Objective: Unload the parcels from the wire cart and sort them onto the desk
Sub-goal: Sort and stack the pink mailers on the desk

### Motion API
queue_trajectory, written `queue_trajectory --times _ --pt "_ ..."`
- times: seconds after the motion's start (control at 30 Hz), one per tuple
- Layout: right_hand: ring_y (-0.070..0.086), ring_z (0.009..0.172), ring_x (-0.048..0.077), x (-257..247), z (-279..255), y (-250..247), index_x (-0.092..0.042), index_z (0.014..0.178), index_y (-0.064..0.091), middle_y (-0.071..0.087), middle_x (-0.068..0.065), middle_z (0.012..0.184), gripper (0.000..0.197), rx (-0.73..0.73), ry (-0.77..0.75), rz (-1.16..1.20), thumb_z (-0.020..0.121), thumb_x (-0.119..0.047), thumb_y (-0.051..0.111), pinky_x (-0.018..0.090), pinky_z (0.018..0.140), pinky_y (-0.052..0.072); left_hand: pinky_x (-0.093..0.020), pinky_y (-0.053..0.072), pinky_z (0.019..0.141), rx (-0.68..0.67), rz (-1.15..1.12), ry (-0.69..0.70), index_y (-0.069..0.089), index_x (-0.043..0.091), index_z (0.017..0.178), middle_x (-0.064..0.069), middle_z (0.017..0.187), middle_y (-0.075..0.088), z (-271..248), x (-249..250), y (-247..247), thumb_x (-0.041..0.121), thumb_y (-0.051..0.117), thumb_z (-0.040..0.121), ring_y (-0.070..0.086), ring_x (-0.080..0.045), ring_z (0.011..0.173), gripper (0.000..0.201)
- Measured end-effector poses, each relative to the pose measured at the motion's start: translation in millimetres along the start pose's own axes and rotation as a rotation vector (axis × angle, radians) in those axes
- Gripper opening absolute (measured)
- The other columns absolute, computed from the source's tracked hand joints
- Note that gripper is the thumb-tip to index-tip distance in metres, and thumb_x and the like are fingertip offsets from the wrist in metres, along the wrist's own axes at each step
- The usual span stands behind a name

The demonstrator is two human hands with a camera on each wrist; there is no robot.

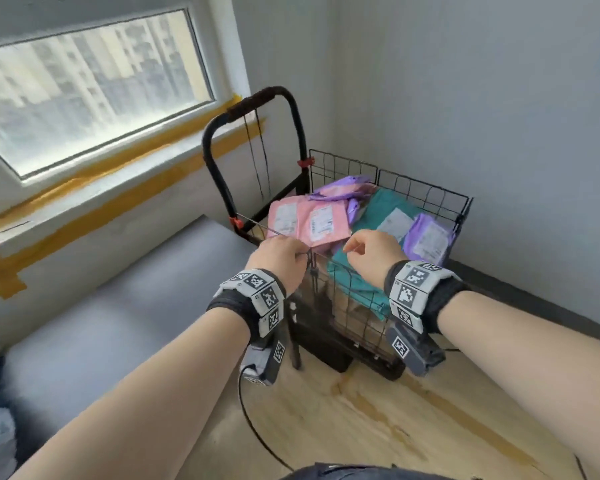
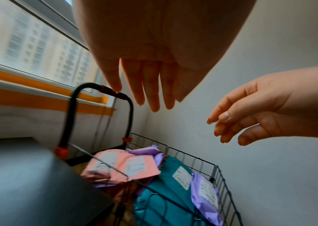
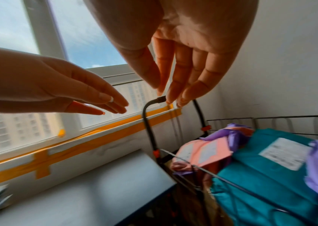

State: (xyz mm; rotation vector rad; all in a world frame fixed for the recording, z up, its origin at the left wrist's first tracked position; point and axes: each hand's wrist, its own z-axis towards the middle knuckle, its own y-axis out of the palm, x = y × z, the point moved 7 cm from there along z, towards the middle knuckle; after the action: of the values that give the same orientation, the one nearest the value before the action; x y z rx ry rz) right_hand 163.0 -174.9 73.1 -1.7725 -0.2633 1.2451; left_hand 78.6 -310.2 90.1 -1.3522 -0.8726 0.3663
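Note:
A black wire cart [image 1: 426,189] stands in the room's corner, beside the end of a grey desk [image 1: 118,296]. It holds two pink parcels [image 1: 326,221], a big teal parcel [image 1: 378,207], a purple parcel [image 1: 428,239] at the right and another purple one [image 1: 343,190] at the back. My left hand [image 1: 290,251] hovers over the cart's near rim, fingers straight in the left wrist view [image 2: 150,94], holding nothing. My right hand [image 1: 371,247] hangs over the teal parcel, fingers loosely extended [image 3: 183,73] and empty.
The cart's tall black handle [image 1: 257,102] rises on its left side below a window [image 1: 94,84] whose sill is edged with yellow tape. Grey walls close in behind and to the right. A black cable [image 1: 257,431] lies on the wooden floor.

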Motion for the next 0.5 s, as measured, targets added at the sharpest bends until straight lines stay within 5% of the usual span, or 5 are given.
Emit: queue_trajectory --times 0.2,0.5 --pt "0.060 0.096 0.024 64.7 31.9 -21.2 -0.014 0.100 0.065 0.065 0.005 0.097 0.018 0.030 0.154 0.035 0.088 -0.012 0.051 0.029 0.083 0.047 -0.035 0.044 0.097 -0.102 0.005 0.074 0.063 0.018 0.119 -0.006 0.125 0.059 69.0 42.3 25.6 0.025 0.044 0.095 0.054 -0.026 0.115 0.031" --pt "0.058 0.106 0.027 142.2 122.4 -33.2 -0.010 0.113 0.062 0.063 0.011 0.118 0.026 0.147 0.418 0.061 0.090 -0.012 0.052 0.028 0.089 0.044 -0.028 0.040 0.094 -0.253 0.042 0.179 0.059 0.021 0.124 -0.007 0.128 0.056 205.8 46.5 84.3 0.026 0.043 0.095 0.051 -0.026 0.117 0.033"
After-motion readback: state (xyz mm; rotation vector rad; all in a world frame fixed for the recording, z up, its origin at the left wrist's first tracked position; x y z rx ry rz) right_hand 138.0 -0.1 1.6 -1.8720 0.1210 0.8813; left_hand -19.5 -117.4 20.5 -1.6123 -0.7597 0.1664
